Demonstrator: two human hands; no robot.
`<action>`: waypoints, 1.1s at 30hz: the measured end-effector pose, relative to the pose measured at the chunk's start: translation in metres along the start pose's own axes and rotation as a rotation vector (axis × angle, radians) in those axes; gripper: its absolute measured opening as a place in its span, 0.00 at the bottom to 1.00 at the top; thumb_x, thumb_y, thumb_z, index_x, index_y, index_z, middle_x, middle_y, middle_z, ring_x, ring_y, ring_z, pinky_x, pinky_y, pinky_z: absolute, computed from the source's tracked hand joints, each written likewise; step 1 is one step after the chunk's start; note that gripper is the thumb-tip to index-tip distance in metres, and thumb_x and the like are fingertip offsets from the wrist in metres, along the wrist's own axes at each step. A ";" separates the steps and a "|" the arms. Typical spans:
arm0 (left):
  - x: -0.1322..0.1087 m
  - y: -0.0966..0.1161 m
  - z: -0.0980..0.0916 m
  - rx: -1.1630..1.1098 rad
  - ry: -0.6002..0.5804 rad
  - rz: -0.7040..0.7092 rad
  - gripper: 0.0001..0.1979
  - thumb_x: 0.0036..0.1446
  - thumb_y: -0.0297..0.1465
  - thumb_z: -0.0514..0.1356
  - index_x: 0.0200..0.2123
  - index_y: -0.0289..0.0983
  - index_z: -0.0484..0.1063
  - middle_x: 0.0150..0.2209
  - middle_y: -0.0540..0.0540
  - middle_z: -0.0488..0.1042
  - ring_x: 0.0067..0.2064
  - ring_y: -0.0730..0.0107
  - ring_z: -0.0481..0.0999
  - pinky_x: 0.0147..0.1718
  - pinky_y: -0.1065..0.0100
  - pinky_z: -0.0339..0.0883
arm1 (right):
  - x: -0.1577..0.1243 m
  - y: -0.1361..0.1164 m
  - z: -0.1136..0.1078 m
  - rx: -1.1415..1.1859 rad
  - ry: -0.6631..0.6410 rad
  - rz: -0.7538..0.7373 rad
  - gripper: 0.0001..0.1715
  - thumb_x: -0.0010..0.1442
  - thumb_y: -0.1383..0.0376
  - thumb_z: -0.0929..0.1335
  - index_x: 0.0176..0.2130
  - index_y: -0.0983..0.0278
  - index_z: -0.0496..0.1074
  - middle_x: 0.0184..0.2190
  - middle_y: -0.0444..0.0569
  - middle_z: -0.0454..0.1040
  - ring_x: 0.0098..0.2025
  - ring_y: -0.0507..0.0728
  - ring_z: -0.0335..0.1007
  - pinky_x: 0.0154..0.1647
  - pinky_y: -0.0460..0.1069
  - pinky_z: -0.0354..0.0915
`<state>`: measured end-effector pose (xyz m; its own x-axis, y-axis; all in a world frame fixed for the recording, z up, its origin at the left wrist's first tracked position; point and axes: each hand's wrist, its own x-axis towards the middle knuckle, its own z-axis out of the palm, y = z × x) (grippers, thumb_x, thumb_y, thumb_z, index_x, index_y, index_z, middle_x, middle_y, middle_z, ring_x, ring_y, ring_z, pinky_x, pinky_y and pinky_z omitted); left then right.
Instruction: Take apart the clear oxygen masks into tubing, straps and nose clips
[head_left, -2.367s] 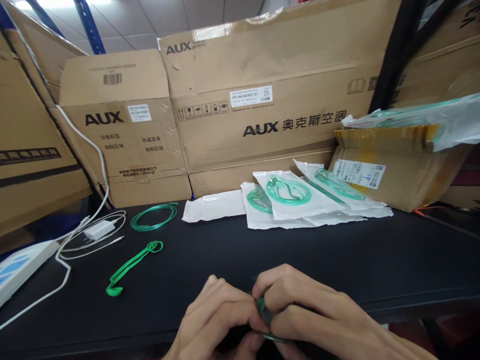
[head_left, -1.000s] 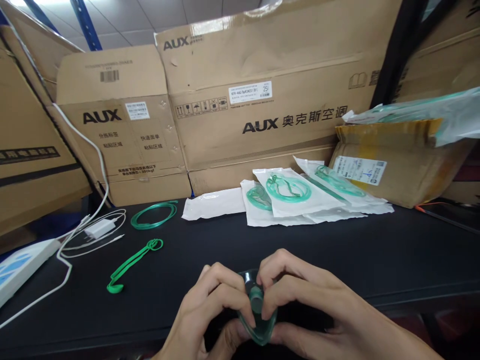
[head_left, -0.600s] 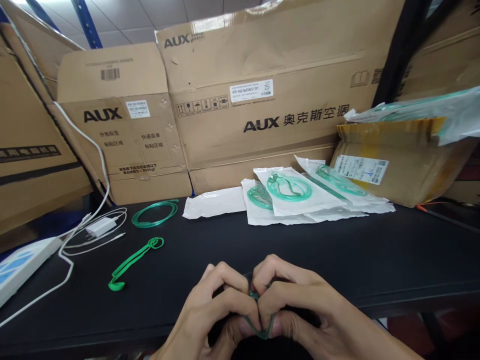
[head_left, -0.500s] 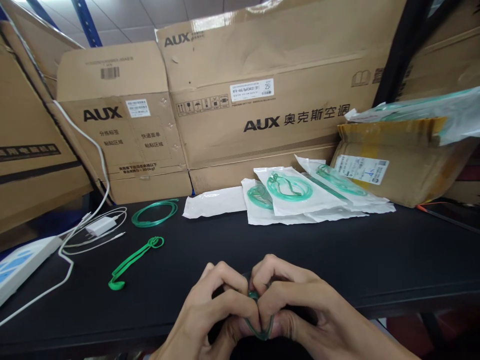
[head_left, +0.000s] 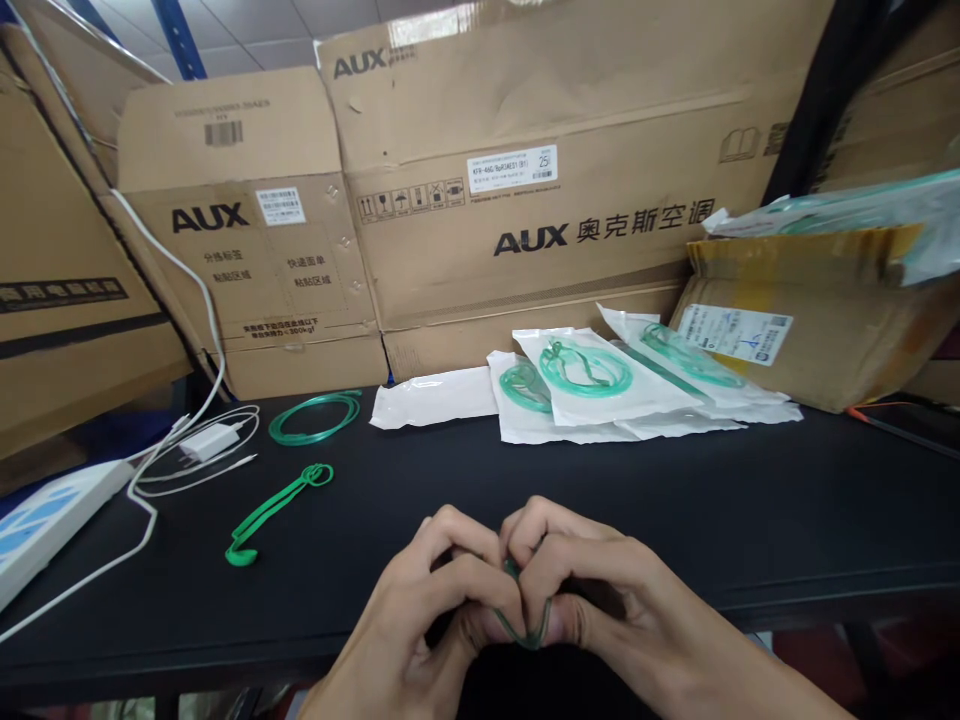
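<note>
Left hand [head_left: 431, 600] and right hand [head_left: 600, 580] have drawn together; their fingers [head_left: 474, 578] pinch the folded green piece [head_left: 532, 641], which lies between them, equally near to both.

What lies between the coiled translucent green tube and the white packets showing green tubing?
In the head view, an elongated white packet lies on the black tabletop, its left end near the coiled tube, its right end at the packets.
</note>
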<state>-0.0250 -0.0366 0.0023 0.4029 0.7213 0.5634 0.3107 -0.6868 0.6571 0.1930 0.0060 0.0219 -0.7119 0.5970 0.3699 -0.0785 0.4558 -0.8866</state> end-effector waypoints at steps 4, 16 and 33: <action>0.002 0.002 0.003 -0.038 0.056 -0.027 0.08 0.75 0.31 0.56 0.40 0.44 0.70 0.41 0.52 0.68 0.41 0.71 0.70 0.41 0.72 0.64 | -0.002 0.008 -0.001 -0.063 0.035 -0.019 0.12 0.67 0.75 0.71 0.38 0.57 0.75 0.43 0.41 0.70 0.47 0.53 0.70 0.51 0.47 0.65; 0.004 0.000 0.007 0.057 0.175 0.096 0.04 0.69 0.32 0.66 0.41 0.42 0.73 0.37 0.51 0.74 0.38 0.70 0.74 0.38 0.71 0.69 | 0.002 0.018 -0.003 -0.095 0.131 -0.060 0.21 0.62 0.78 0.75 0.47 0.55 0.75 0.45 0.40 0.75 0.49 0.53 0.73 0.51 0.45 0.68; 0.011 -0.020 0.013 -0.244 0.270 -0.411 0.14 0.65 0.39 0.65 0.33 0.35 0.83 0.36 0.45 0.80 0.22 0.79 0.68 0.19 0.76 0.59 | -0.004 0.044 0.003 -0.805 0.267 -0.310 0.40 0.60 0.72 0.75 0.67 0.53 0.65 0.65 0.51 0.72 0.63 0.57 0.75 0.63 0.43 0.68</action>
<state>-0.0158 -0.0159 -0.0109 0.0448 0.9452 0.3234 0.1739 -0.3261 0.9292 0.1904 0.0213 -0.0191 -0.5468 0.4578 0.7010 0.3438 0.8862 -0.3105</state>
